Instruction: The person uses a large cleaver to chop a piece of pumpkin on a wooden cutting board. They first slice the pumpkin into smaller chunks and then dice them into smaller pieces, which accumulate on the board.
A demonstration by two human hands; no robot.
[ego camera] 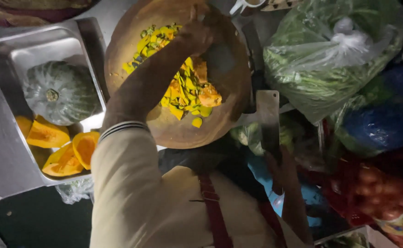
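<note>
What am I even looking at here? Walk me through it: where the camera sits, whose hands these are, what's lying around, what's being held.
There is no machine here. One camera is worn on a person's head and looks straight down, so the cream-sleeved arms are the wearer's own.

The left hand reaches across a round wooden chopping board and rests at its far side, beside a heap of chopped yellow-and-green pumpkin pieces. Whether its fingers grip anything is too dark to tell.

The right hand, low and in shadow, holds a cleaver by its handle, the broad blade lying beside the board's right edge.

To the left stands a steel tray with a whole green pumpkin and orange pumpkin wedges. To the right lie a clear bag of greens, a blue bag and a red net sack of onions.
</note>
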